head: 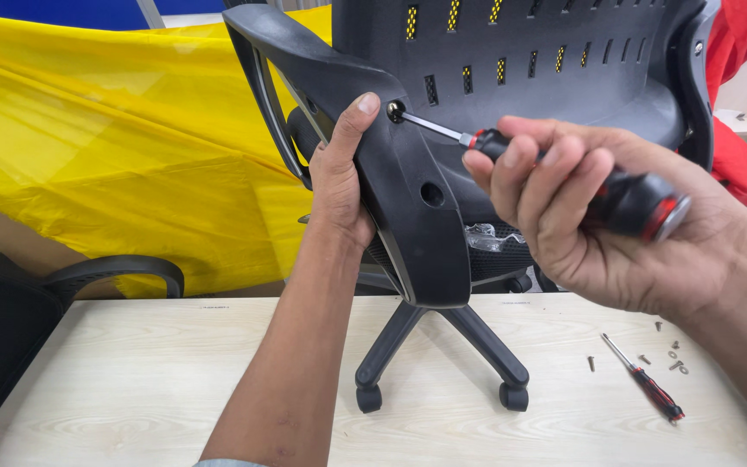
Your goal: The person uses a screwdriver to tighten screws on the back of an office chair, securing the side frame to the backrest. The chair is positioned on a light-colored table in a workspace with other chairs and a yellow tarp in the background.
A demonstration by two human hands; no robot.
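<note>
Head view: the black chair armrest (408, 207), standing over the bench (131, 380), is steadied by the left hand (339, 173), fingers wrapped on its edge. A screwdriver (581, 186) is gripped in the right hand (598, 216), tip in a screw hole. The armrest looks hard, stiff and smooth; it is best held by its edge.

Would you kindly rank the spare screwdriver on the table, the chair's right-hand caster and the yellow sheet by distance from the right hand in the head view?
1. Spare screwdriver: on the table below the right hand.
2. Caster: lower left, under the chair.
3. Yellow sheet: far left, behind.
</note>
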